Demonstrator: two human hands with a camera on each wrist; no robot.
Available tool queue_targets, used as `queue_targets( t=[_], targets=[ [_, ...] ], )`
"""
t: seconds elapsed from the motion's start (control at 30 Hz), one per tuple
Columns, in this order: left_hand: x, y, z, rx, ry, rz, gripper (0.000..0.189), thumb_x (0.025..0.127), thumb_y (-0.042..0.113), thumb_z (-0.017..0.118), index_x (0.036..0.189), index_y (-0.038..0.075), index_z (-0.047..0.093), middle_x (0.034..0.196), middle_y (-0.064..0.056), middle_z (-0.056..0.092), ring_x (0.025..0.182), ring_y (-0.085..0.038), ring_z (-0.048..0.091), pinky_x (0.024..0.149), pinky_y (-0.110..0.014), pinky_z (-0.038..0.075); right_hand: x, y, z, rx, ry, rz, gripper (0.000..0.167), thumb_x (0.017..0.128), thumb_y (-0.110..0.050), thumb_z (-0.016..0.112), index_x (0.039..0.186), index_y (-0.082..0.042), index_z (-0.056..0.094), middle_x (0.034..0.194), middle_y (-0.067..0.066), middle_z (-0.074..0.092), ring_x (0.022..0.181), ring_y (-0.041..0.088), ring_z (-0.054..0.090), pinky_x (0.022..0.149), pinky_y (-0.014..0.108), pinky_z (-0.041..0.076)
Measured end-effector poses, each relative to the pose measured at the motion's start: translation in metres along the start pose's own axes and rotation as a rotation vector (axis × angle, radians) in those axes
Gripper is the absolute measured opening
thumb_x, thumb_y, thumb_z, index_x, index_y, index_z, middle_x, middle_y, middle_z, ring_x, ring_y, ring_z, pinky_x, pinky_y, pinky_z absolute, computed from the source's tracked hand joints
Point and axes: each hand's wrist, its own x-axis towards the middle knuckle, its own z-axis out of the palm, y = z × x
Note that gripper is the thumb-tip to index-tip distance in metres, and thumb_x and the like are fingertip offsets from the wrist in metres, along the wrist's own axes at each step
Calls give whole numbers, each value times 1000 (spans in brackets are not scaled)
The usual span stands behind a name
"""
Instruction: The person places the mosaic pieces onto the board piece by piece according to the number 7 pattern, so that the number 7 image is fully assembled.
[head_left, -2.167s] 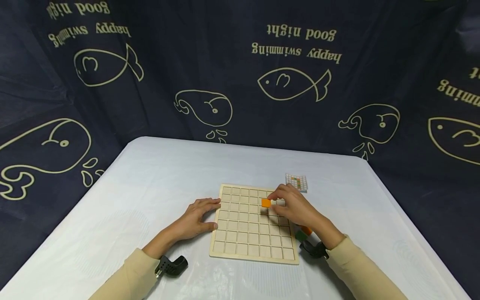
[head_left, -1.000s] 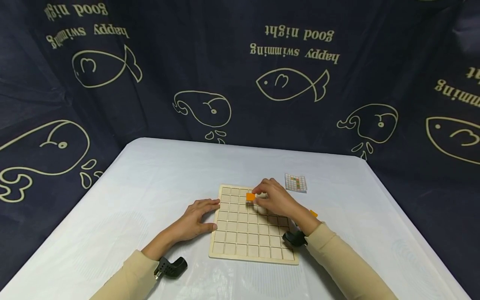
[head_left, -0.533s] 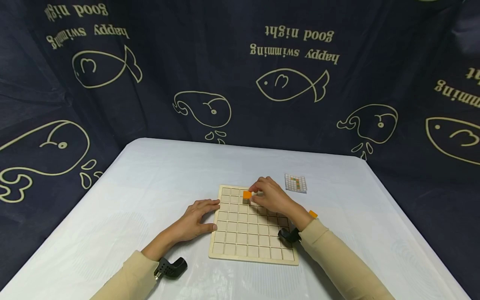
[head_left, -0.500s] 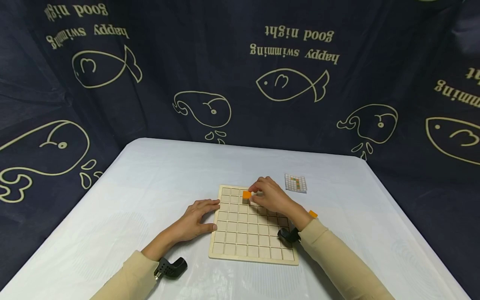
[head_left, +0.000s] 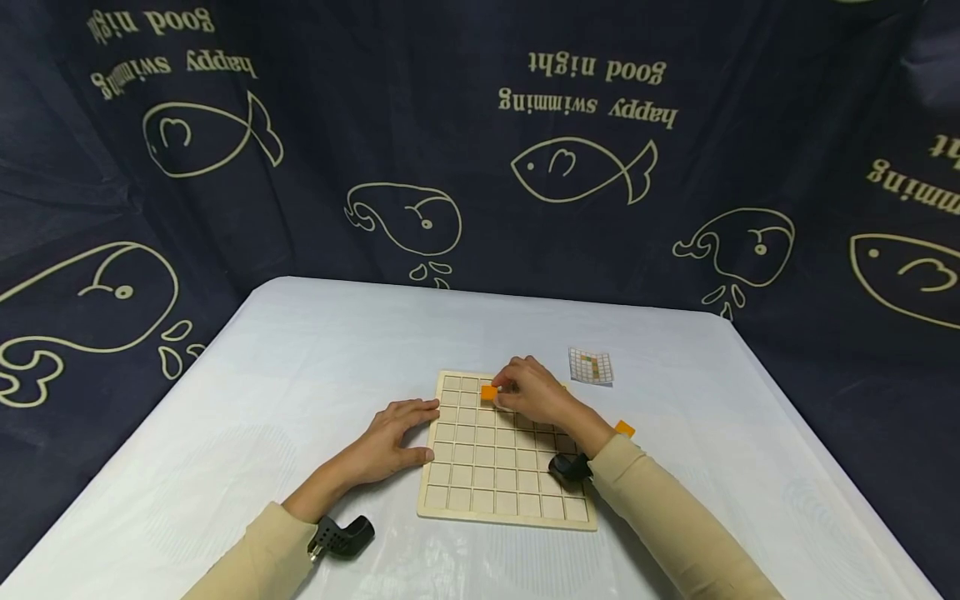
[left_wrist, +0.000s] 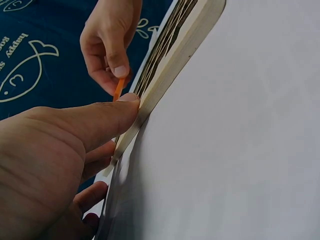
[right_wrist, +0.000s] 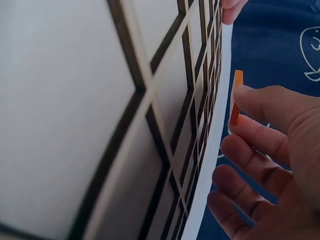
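Observation:
A flat orange square tile (head_left: 488,393) is pinched between the thumb and forefinger of my right hand (head_left: 534,392). It is over the far part of the wooden grid board (head_left: 483,457), left of the middle. In the right wrist view the thin tile (right_wrist: 236,97) is seen edge-on, apart from the board's surface. My left hand (head_left: 386,442) lies at the board's left edge, fingers extended and thumb spread. The left wrist view shows its thumb (left_wrist: 107,117) touching the board's rim (left_wrist: 165,82). My right hand and forearm hide part of the board's right side.
A small card with a printed coloured grid (head_left: 591,366) lies beyond the board's far right corner. Another orange tile (head_left: 624,428) shows just past my right wrist. White cloth (head_left: 360,333) covers the table, and a dark printed curtain (head_left: 480,242) hangs behind.
My right hand has carried the orange tile leftward and slightly away over the board, most of it earlier and only a little in the last half second. The left hand has stayed in place.

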Motion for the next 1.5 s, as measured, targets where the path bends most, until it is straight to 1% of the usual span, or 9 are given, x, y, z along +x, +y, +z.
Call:
queue_targets(
  t=[0.2,0.4,0.53,0.8,1.13,1.3,1.5],
  targets=[
    [1,-1,1,-3,5,6,60,83,24,71,136,5,49,150,-7,39,140,-32,28,108,-57,20,2,0,2,5,-18,-11,23,86,-23,69,106,-11,68,96,-2,59,88,12,46,77,30,42],
    [1,-2,2,0,14,21,60,83,25,71,136,4,49,150,-9,39,138,-34,29,107,-58,21,2,1,3,-25,-33,-15,20,86,-23,69,103,-13,70,93,-3,60,86,11,45,76,29,41],
    [0,-2,2,-14,8,12,60,83,24,71,136,4,49,150,-9,39,139,-34,28,108,-58,21,2,3,5,-41,-35,-32,18,86,-23,69,101,-14,70,92,-3,61,85,11,45,76,29,40],
    [0,-1,1,-11,1,-5,61,83,24,71,136,5,49,151,-7,38,140,-32,27,109,-57,20,2,4,7,-64,-26,-62,18,86,-24,70,100,-14,71,92,-2,61,85,12,46,77,30,42],
    [1,-1,0,2,5,-1,61,83,23,71,137,6,49,151,-6,38,139,-31,28,108,-56,21,3,4,6,-88,-26,-56,20,85,-27,70,101,-16,71,92,-3,61,84,11,45,76,29,42],
    [1,-2,1,-5,6,0,60,83,23,71,137,6,49,151,-6,38,139,-31,29,108,-57,21,3,5,6,-90,-31,-54,21,85,-27,71,101,-15,71,93,-2,61,85,11,46,77,30,43],
    [1,-3,2,2,13,18,60,83,24,71,136,5,49,150,-9,39,138,-33,30,107,-57,21,2,4,6,-77,-32,-56,20,84,-26,71,101,-15,71,93,-1,61,87,12,47,77,30,43]
  ],
)
